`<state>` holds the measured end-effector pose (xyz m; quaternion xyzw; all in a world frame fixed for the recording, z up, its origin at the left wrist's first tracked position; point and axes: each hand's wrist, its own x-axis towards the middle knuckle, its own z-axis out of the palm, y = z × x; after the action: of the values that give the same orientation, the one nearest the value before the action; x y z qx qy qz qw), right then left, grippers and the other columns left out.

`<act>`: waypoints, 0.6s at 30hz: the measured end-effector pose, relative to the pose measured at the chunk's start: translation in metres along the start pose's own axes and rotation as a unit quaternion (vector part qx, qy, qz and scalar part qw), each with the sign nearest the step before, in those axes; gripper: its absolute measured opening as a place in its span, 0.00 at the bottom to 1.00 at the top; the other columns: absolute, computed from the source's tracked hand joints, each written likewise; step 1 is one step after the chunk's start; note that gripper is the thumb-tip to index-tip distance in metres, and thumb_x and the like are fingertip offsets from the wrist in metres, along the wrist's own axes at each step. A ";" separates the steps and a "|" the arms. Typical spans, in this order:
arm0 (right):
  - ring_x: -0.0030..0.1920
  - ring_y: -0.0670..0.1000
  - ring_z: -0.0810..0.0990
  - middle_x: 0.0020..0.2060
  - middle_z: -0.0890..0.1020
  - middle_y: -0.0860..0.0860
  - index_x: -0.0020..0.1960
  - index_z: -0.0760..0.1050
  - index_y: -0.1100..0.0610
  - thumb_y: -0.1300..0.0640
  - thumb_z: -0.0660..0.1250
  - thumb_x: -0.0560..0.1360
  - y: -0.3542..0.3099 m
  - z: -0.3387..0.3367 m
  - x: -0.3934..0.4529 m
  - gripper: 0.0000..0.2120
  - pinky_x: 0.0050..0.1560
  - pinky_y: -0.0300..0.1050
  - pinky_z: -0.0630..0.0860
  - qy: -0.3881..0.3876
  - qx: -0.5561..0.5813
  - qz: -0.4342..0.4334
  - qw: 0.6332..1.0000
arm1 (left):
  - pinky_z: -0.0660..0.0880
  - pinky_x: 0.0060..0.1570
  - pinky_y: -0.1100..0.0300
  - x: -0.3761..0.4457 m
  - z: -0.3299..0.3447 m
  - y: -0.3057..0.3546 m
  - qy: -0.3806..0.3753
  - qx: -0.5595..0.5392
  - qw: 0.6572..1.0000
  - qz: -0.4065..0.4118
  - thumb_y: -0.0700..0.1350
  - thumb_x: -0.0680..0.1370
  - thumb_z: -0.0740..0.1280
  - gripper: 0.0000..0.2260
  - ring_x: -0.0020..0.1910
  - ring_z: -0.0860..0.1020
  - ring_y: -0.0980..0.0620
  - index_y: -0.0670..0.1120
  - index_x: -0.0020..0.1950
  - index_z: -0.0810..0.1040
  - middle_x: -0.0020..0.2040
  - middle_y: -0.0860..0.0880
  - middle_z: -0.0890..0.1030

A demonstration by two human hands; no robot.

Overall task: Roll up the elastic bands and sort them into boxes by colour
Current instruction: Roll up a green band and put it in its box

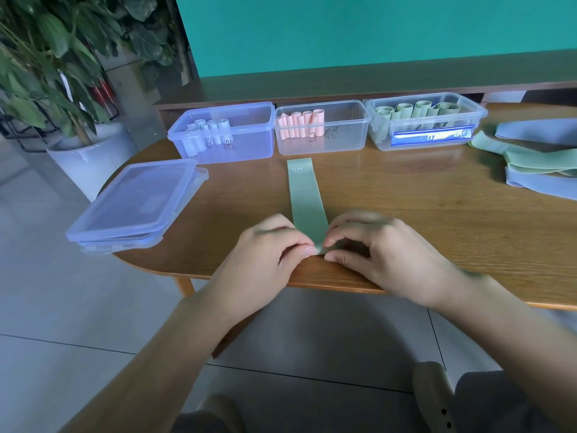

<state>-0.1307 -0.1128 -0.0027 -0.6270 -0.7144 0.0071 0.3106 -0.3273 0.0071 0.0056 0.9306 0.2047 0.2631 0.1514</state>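
Green band (307,201) flat on table, near end curled, three open boxes (321,142) behind

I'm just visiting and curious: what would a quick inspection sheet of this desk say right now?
Surface: wooden table, rounded near edge.
Job's things: green band flat, marked 30; blue box, pink box, green box each hold rolls; loose bands far right.
Clutter: stacked lids at left.
Hands: left hand and right hand pinch the band's near end, fingers curled.
Cables: nothing seen.
Surroundings: potted plant, teal wall, tiled floor.
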 end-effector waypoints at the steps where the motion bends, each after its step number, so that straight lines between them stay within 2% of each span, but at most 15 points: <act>1: 0.54 0.45 0.80 0.53 0.79 0.41 0.53 0.81 0.47 0.45 0.68 0.78 0.001 0.000 0.001 0.08 0.53 0.52 0.79 -0.003 0.005 0.001 1.000 | 0.72 0.47 0.73 0.000 0.000 0.000 0.009 -0.002 1.000 -0.004 0.50 0.79 0.69 0.08 0.46 0.76 0.61 0.50 0.53 0.86 0.49 0.57 0.79; 5: 0.51 0.45 0.80 0.50 0.79 0.40 0.51 0.81 0.47 0.49 0.69 0.78 0.002 -0.001 0.006 0.04 0.52 0.52 0.78 -0.009 0.022 0.009 1.000 | 0.70 0.42 0.75 0.000 -0.001 0.003 0.026 -0.030 0.999 -0.023 0.48 0.77 0.73 0.04 0.45 0.77 0.61 0.51 0.50 0.84 0.45 0.59 0.78; 7: 0.50 0.46 0.79 0.50 0.79 0.40 0.51 0.81 0.47 0.49 0.68 0.79 0.003 0.000 0.008 0.05 0.51 0.53 0.78 -0.009 0.024 0.014 1.000 | 0.71 0.41 0.74 0.000 -0.002 0.003 0.013 -0.026 0.999 -0.033 0.49 0.76 0.73 0.02 0.45 0.77 0.60 0.53 0.48 0.83 0.43 0.61 0.77; 10: 0.49 0.45 0.79 0.50 0.78 0.40 0.52 0.81 0.48 0.47 0.65 0.81 0.005 0.001 0.010 0.09 0.49 0.53 0.79 -0.001 0.012 0.016 1.000 | 0.70 0.40 0.73 0.001 -0.001 0.001 0.004 -0.014 0.999 -0.037 0.50 0.76 0.73 0.04 0.44 0.76 0.60 0.53 0.50 0.83 0.44 0.60 0.77; 14: 0.50 0.48 0.79 0.52 0.78 0.43 0.52 0.82 0.50 0.46 0.61 0.81 0.004 0.003 0.013 0.13 0.47 0.55 0.79 0.012 -0.023 0.015 1.000 | 0.68 0.43 0.75 0.005 0.003 -0.005 0.021 -0.007 0.999 -0.026 0.47 0.77 0.73 0.05 0.43 0.75 0.63 0.50 0.51 0.85 0.47 0.58 0.79; 18: 0.53 0.48 0.79 0.53 0.79 0.43 0.55 0.82 0.49 0.46 0.62 0.80 -0.001 0.005 0.015 0.12 0.51 0.53 0.79 0.018 -0.009 0.011 1.000 | 0.69 0.47 0.74 0.009 0.003 -0.007 0.024 -0.008 0.999 -0.029 0.47 0.78 0.72 0.05 0.44 0.77 0.59 0.50 0.52 0.86 0.48 0.56 0.79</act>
<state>-0.1341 -0.0973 0.0007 -0.6376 -0.7018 -0.0078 0.3177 -0.3203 0.0168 0.0042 0.9164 0.2331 0.2828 0.1611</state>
